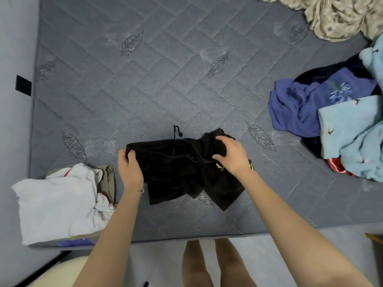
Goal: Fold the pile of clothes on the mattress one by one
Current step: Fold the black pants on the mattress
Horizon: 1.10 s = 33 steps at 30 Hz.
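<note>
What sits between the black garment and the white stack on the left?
Nothing visible. The left hand and right hand both grip the black garment; only a narrow strip of mattress shows between it and the white stack.

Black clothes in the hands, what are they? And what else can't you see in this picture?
- Head view: the black garment is bunched, so its kind is unclear; the right hand covers most of its yellow print.
- Head view: the unfolded pile is cut off by the right edge, so its pieces cannot be counted.
- Head view: the white garment hides what lies under it, apart from an olive edge.
</note>
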Each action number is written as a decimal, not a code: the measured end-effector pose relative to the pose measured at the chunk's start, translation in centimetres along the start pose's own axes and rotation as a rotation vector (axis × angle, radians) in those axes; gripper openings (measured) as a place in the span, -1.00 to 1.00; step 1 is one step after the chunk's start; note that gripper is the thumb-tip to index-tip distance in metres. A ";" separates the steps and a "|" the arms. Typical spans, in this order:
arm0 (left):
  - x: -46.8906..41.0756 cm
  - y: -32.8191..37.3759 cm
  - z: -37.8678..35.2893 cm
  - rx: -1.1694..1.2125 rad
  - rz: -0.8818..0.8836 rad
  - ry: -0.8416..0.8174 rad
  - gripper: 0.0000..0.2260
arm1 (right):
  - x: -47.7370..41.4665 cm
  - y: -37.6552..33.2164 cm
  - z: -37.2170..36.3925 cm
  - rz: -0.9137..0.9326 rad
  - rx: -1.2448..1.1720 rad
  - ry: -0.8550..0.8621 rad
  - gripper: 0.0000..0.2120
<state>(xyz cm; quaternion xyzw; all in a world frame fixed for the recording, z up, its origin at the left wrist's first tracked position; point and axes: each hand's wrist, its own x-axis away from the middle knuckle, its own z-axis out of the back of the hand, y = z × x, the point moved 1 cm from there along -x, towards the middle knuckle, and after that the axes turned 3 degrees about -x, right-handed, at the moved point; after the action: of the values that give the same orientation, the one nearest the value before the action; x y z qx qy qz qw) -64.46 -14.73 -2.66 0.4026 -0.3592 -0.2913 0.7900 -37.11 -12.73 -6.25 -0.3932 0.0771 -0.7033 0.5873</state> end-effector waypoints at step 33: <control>-2.4 -8.4 -1.6 -0.931 -0.111 -0.301 -0.79 | -2.4 -1.7 -4.1 0.392 0.019 -0.024 -0.87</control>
<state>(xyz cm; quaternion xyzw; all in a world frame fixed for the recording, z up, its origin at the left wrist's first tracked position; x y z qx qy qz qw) -66.04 -16.46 -11.20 -0.0215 -0.2790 -0.5175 0.8087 -41.07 -11.51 -9.20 -0.3732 0.1387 -0.5713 0.7177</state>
